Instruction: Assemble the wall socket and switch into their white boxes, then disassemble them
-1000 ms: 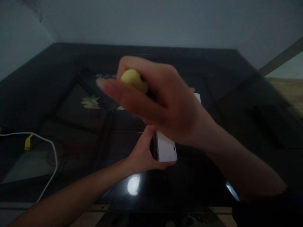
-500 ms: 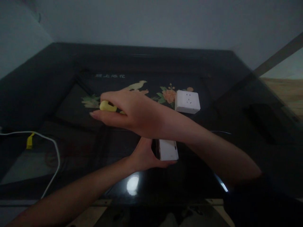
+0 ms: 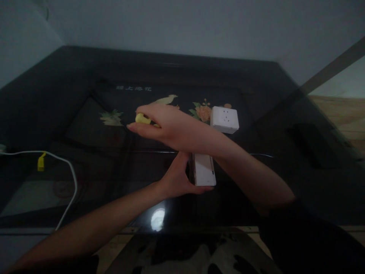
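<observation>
My right hand reaches across to the left over the dark glass table, its fingers closed around a small yellow object, probably a tool handle. My left hand grips a white rectangular box-like device near the table's middle, held on edge under my right forearm. A second white square socket box lies flat on the table just beyond my right forearm.
A white cable with a yellow tag curves along the left side of the table. Flower and bird decoration shows under the glass. A lamp reflection glints near the front edge. Wooden floor lies to the right.
My right hand with the yellow object came down from in front of the camera, swung left over the table, then drew back a little to the right. The left hand kept hold of the white device.
</observation>
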`<move>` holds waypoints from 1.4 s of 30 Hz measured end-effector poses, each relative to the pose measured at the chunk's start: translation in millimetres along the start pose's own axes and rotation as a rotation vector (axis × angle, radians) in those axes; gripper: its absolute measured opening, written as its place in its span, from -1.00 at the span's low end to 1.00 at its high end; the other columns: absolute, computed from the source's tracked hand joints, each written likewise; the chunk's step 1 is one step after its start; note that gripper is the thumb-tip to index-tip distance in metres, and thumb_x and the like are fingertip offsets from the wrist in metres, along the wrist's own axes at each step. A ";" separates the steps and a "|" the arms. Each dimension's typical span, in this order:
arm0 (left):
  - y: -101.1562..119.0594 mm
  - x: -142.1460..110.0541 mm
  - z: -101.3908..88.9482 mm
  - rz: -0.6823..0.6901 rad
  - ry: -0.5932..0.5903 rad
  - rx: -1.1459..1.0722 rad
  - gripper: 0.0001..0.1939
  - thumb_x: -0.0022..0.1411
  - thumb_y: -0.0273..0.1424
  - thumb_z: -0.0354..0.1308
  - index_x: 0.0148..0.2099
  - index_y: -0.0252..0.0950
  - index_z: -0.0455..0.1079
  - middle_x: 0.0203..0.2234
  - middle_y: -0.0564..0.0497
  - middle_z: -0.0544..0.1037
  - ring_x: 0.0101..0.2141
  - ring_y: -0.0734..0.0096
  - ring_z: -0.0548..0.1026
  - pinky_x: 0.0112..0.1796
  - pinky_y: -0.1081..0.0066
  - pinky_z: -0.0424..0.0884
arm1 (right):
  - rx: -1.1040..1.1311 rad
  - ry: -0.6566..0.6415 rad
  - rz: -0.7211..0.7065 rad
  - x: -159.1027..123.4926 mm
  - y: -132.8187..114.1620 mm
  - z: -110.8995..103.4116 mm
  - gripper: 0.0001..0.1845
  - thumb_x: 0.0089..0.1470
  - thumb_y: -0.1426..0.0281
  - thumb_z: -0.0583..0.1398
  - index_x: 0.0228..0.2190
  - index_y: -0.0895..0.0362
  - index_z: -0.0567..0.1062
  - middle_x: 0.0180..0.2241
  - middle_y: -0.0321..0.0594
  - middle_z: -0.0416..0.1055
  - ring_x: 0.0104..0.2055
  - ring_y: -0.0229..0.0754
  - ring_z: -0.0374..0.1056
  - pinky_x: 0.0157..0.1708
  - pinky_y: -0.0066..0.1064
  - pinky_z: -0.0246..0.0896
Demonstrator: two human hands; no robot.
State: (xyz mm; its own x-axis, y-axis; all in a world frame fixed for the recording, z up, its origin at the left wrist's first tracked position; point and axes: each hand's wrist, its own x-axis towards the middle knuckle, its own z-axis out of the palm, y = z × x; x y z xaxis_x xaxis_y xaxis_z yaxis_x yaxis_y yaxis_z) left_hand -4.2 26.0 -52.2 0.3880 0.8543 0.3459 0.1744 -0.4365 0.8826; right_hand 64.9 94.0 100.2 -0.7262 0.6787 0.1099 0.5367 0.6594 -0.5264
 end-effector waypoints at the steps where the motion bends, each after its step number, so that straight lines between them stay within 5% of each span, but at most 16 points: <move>1: 0.1 0.4 0.1 0.010 -0.005 0.002 -0.07 -0.20 -0.08 0.48 0.16 -0.22 0.14 0.05 -0.18 0.41 0.05 -0.09 0.41 0.06 -0.04 0.33 | 0.029 0.029 0.012 -1.1 1.1 -0.8 -0.54 0.26 0.36 0.14 -0.59 0.02 0.03 -0.47 -0.46 0.31 -0.32 -0.35 0.33 -0.30 -0.50 0.15; 5: 1.4 2.7 0.9 0.035 0.019 0.025 -0.03 -0.18 -0.11 0.48 0.19 -0.20 0.08 0.08 -0.19 0.35 0.08 -0.11 0.36 0.08 -0.07 0.31 | 0.117 0.133 -0.014 -15.1 9.9 -6.2 -0.67 0.19 0.33 0.22 -0.53 0.05 0.20 -0.43 -0.43 0.38 -0.35 -0.30 0.34 -0.33 -0.44 0.18; 8: 2.6 4.1 2.8 0.019 0.061 0.029 -0.05 -0.13 -0.15 0.47 0.21 -0.19 0.04 0.09 -0.18 0.30 0.09 -0.08 0.33 0.10 -0.06 0.29 | 0.183 0.202 -0.070 -36.7 15.6 -13.8 -0.88 0.14 0.46 0.25 -0.32 0.12 0.36 -0.25 -0.30 0.46 -0.19 -0.24 0.38 -0.18 -0.42 0.22; 10: 3.9 4.2 4.3 0.017 0.056 0.008 -0.08 -0.11 -0.18 0.47 0.20 -0.16 0.05 0.07 -0.14 0.30 0.08 -0.04 0.33 0.09 -0.04 0.30 | 0.250 0.275 -0.065 -54.9 16.5 -20.8 -0.81 0.14 0.54 0.20 -0.19 0.14 0.37 -0.16 -0.26 0.47 -0.10 -0.23 0.39 -0.11 -0.40 0.23; 13: 7.7 3.0 5.4 -0.011 0.035 -0.034 -0.04 -0.11 -0.18 0.48 0.23 -0.10 0.02 0.10 -0.11 0.24 0.08 0.00 0.31 0.11 -0.03 0.27 | 0.295 0.447 0.071 -86.1 15.8 -32.0 -0.80 0.22 0.45 0.13 -0.09 0.13 0.35 -0.27 -0.29 0.47 -0.28 -0.24 0.43 -0.29 -0.39 0.28; 16: 14.6 0.3 4.2 -0.078 0.012 -0.073 0.07 -0.14 -0.09 0.48 0.29 -0.08 -0.07 0.17 -0.15 0.15 0.14 -0.06 0.23 0.18 -0.10 0.15 | 0.105 0.647 0.180 -121.8 18.3 -36.9 -0.90 0.23 0.32 0.16 -0.27 0.09 0.43 -0.42 -0.31 0.45 -0.42 -0.24 0.38 -0.43 -0.37 0.23; 18: 20.3 -2.6 2.9 -0.131 -0.026 -0.103 0.07 -0.08 -0.05 0.43 0.32 -0.08 -0.13 0.20 -0.18 0.12 0.18 -0.10 0.18 0.20 -0.14 0.08 | 0.013 0.779 0.298 -146.5 22.7 -33.0 -0.83 0.20 0.27 0.20 -0.41 0.06 0.43 -0.50 -0.32 0.43 -0.55 -0.26 0.30 -0.54 -0.37 0.16; 21: 29.1 -8.8 3.4 -0.192 -0.054 -0.140 0.01 0.02 -0.08 0.37 0.34 -0.08 -0.17 0.23 -0.19 0.08 0.21 -0.10 0.15 0.21 -0.17 0.05 | 0.215 0.980 0.366 -179.6 28.8 -16.2 -0.83 0.19 0.25 0.21 -0.42 0.01 0.40 -0.54 -0.36 0.47 -0.74 -0.32 0.14 -0.78 -0.40 -0.02; 23: 34.6 -13.6 6.2 -0.221 -0.032 -0.159 0.03 0.00 -0.10 0.40 0.34 -0.07 -0.17 0.23 -0.19 0.08 0.20 -0.09 0.17 0.20 -0.16 0.07 | 0.362 1.117 0.386 -195.6 30.1 -0.7 -0.93 0.16 0.31 0.24 -0.35 0.00 0.44 -0.47 -0.30 0.54 -0.69 -0.25 0.28 -0.77 -0.37 0.12; 27: 44.4 -21.6 17.1 -0.297 0.066 -0.154 0.11 -0.05 -0.19 0.45 0.35 -0.05 -0.22 0.24 -0.18 0.11 0.20 -0.08 0.20 0.21 -0.14 0.10 | 0.591 1.272 0.425 -209.1 27.7 27.9 -0.69 -0.10 0.53 0.36 -0.33 0.00 0.43 -0.38 -0.30 0.58 -0.56 -0.19 0.42 -0.70 -0.40 0.27; 31: 49.5 -21.4 30.5 -0.370 0.210 -0.139 0.07 -0.04 -0.25 0.44 0.33 -0.06 -0.20 0.24 -0.17 0.11 0.21 -0.06 0.19 0.22 -0.12 0.07 | 0.789 1.271 0.380 -201.9 23.6 42.1 -0.82 -0.02 0.54 0.25 -0.35 0.05 0.47 -0.42 -0.30 0.58 -0.49 -0.19 0.48 -0.67 -0.44 0.33; 35: 47.2 -18.2 38.6 -0.390 0.298 -0.175 0.10 -0.10 -0.13 0.47 0.31 -0.05 -0.17 0.24 -0.17 0.10 0.22 -0.08 0.17 0.23 -0.13 0.05 | 0.638 1.291 0.403 -189.1 17.6 46.6 -0.85 0.06 0.51 0.23 -0.30 0.05 0.52 -0.34 -0.26 0.59 -0.42 -0.16 0.52 -0.57 -0.35 0.42; 39: 45.9 -20.9 36.9 -0.383 0.282 -0.272 0.15 -0.14 -0.02 0.47 0.33 0.01 -0.18 0.27 -0.14 0.09 0.24 -0.05 0.16 0.22 -0.07 0.11 | 0.404 1.116 0.389 -183.2 15.4 45.9 -0.88 0.04 0.48 0.25 -0.35 0.02 0.52 -0.21 -0.20 0.58 -0.27 -0.04 0.54 -0.47 -0.20 0.48; 42: 50.1 -20.2 29.4 -0.422 0.268 -0.329 -0.04 0.02 0.02 0.36 0.32 -0.02 -0.09 0.23 -0.13 0.17 0.20 0.00 0.24 0.18 0.01 0.22 | 0.302 0.971 0.365 -187.7 18.7 39.3 -0.88 -0.01 0.42 0.30 -0.37 -0.03 0.51 -0.23 -0.24 0.60 -0.28 -0.01 0.55 -0.50 -0.17 0.49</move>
State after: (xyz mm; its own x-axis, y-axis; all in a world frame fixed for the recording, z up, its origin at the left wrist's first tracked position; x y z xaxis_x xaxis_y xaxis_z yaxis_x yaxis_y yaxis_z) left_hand 23.3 -21.4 -24.3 0.0965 0.9950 -0.0259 -0.0421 0.0301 0.9987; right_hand 194.3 -33.8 36.6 0.1783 0.8723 0.4553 0.4269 0.3483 -0.8345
